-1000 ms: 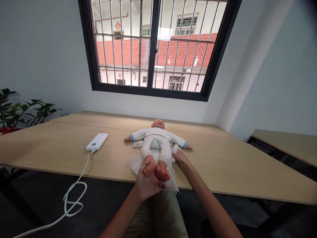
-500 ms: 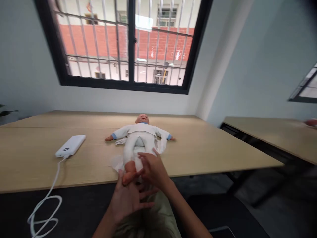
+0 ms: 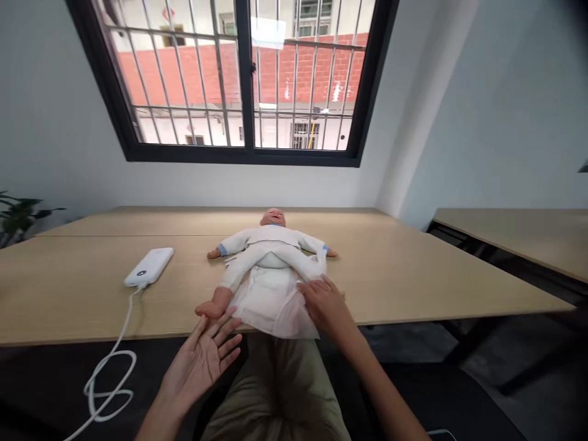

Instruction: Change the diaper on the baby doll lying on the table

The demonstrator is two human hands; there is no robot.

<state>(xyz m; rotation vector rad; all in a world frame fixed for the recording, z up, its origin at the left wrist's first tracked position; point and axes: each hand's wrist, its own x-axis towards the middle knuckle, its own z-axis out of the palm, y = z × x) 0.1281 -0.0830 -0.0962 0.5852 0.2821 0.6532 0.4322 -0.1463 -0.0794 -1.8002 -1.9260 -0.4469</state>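
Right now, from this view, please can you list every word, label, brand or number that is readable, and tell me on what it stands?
No text can be read clearly.
White power bank: one small dark mark near the end, too small to read.
Red sign on the building outside the window: too small and blurred to read.
Baby doll's white clothes: no readable text shows.

Baby doll's suit [image 3: 264, 240]: white, with blue cuffs [image 3: 222, 249]; gauzy cloth [image 3: 271, 304]: translucent white; bench [image 3: 390, 275]: pale wood grain; power bank [image 3: 149, 267]: white; window frame [image 3: 243, 160]: black; outside wall [image 3: 193, 76]: red brick, pale mortar lines.
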